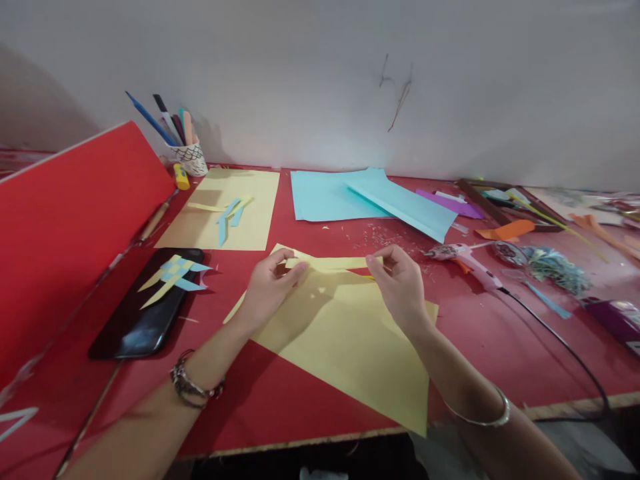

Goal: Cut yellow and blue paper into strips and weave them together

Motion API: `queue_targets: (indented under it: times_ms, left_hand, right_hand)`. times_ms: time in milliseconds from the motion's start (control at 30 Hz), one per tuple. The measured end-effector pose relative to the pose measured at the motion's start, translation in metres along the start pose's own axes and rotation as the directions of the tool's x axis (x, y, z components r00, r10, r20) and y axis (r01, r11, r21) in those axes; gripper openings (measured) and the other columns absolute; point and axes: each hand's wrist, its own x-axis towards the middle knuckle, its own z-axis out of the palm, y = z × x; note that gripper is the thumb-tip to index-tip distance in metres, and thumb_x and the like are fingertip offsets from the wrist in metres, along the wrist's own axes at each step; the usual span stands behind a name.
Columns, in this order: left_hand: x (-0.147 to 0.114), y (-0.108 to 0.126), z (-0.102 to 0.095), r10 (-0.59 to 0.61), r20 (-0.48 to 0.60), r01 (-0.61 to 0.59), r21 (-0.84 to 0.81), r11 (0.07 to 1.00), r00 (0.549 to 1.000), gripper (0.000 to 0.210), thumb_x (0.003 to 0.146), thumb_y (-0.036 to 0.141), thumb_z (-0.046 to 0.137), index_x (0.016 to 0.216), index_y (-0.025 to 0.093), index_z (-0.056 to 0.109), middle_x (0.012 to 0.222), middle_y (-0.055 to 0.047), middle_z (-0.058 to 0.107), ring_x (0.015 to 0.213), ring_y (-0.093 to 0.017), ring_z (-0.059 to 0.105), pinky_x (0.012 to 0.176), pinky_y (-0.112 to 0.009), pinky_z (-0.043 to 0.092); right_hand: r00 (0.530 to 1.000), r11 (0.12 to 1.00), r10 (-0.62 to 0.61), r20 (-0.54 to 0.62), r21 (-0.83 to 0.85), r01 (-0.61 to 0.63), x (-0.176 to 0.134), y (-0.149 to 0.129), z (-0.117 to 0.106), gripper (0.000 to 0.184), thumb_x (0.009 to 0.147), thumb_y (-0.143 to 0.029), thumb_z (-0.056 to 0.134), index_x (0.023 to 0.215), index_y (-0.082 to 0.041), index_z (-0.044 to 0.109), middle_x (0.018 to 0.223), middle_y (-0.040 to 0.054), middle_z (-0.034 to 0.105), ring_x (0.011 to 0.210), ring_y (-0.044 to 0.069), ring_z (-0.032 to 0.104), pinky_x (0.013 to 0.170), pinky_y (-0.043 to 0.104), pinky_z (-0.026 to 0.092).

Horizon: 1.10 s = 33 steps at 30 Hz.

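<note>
Stretched level between my two hands is a narrow pale yellow paper strip [335,263]. My left hand [273,280] pinches its left end between thumb and fingers. At the other end, my right hand [397,280] grips it the same way. Beneath both hands lies a large yellow paper sheet [360,347], set at an angle on the red table. A woven piece of blue and yellow paper strips [175,272] rests on a black phone [145,320] to the left.
Blue paper sheets [330,197] lie at the back. On the right are a pink glue gun [465,260] with a black cord and a tinsel-like bundle [557,270]. A pen cup [190,159] and a second yellow sheet [245,230] with loose strips occupy the back left.
</note>
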Motion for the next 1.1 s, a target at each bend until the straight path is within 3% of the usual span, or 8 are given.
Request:
queue_targets:
  times_ms: [167,300,500,600,700,800,967,1100]
  left_hand:
    - [0.0029,-0.0004,-0.0006,-0.001,-0.082,-0.004,-0.055,0.998,0.997,0.023,0.063,0.039,0.059,0.069,0.018,0.051,0.082,-0.001,0.055,0.073,-0.012,0.054,0.06,-0.021,0.043]
    - [0.0028,0.0009,-0.0006,0.021,-0.032,-0.025,-0.134,0.991,0.999,0.021,0.064,0.036,0.059,0.063,0.017,0.05,0.11,-0.004,0.049,0.089,-0.013,0.052,0.072,-0.024,0.045]
    - [0.0016,0.0034,-0.0024,-0.054,0.082,0.082,-0.386,0.919,0.995,0.03,0.062,0.032,0.063,0.083,0.022,0.045,0.091,0.004,0.052,0.06,-0.004,0.05,0.056,-0.021,0.049]
    - [0.0015,0.0018,-0.0028,-0.113,0.185,0.179,-0.392,0.902,0.976,0.033,0.067,0.04,0.057,0.093,0.022,0.044,0.077,0.005,0.054,0.05,-0.005,0.049,0.05,-0.02,0.045]
    - [0.0008,-0.0006,-0.0019,-0.151,0.259,0.228,-0.301,0.926,0.954,0.03,0.074,0.046,0.047,0.082,0.018,0.049,0.06,0.005,0.052,0.045,-0.005,0.047,0.045,-0.018,0.039]
    - [-0.0003,0.0004,-0.0013,-0.128,0.248,0.171,-0.162,0.972,0.96,0.028,0.076,0.042,0.048,0.066,0.016,0.047,0.055,0.004,0.049,0.043,-0.003,0.04,0.041,-0.016,0.029]
    - [0.0008,0.0039,-0.0036,-0.03,0.17,0.044,-0.081,0.996,0.985,0.02,0.076,0.035,0.05,0.068,0.017,0.05,0.054,0.006,0.042,0.047,-0.004,0.035,0.042,-0.016,0.026]
    - [0.0003,0.0019,-0.0014,0.015,0.146,-0.01,-0.03,0.999,0.989,0.018,0.075,0.035,0.051,0.071,0.017,0.053,0.056,0.005,0.042,0.048,-0.005,0.035,0.042,-0.016,0.028]
  right_hand:
    - [0.997,0.996,0.018,0.073,0.086,-0.024,-0.0001,0.0002,0.0011,0.011,0.069,-0.024,0.054,0.063,-0.019,0.046,0.059,-0.0043,0.048,0.051,0.006,0.046,0.047,0.02,0.04]
    - [0.98,0.965,0.042,0.194,0.246,-0.09,-0.0017,-0.002,0.0015,0.016,0.071,-0.033,0.054,0.07,-0.019,0.047,0.075,-0.0013,0.056,0.054,0.007,0.055,0.048,0.021,0.046]
    - [0.98,0.965,0.066,0.189,0.237,-0.11,-0.003,-0.0054,0.0018,0.018,0.069,-0.032,0.058,0.067,-0.018,0.046,0.052,-0.005,0.055,0.05,0.01,0.06,0.047,0.021,0.046]
    - [0.983,0.963,0.077,0.168,0.244,-0.117,-0.0018,-0.0054,0.0018,0.018,0.067,-0.03,0.059,0.066,-0.018,0.046,0.05,-0.0052,0.055,0.048,0.01,0.06,0.047,0.021,0.047]
    - [0.986,0.962,0.081,0.148,0.248,-0.116,-0.0009,-0.0051,0.0015,0.016,0.067,-0.029,0.059,0.067,-0.018,0.047,0.048,-0.0053,0.055,0.048,0.01,0.059,0.046,0.021,0.046]
    - [0.987,0.968,0.081,0.141,0.223,-0.111,-0.0007,-0.0046,0.0012,0.015,0.068,-0.028,0.058,0.067,-0.018,0.046,0.048,-0.0051,0.055,0.047,0.01,0.058,0.046,0.021,0.045]
    - [0.992,0.997,0.042,0.12,0.057,-0.049,0.0,-0.0002,0.0007,0.01,0.069,-0.025,0.053,0.068,-0.019,0.045,0.052,-0.0048,0.051,0.046,0.009,0.054,0.045,0.021,0.042]
    - [0.972,0.934,-0.183,0.145,-0.283,0.218,-0.0025,0.0009,-0.0001,0.002,0.072,-0.018,0.048,0.072,-0.02,0.048,0.072,0.0023,0.057,0.068,0.015,0.057,0.062,0.029,0.045]
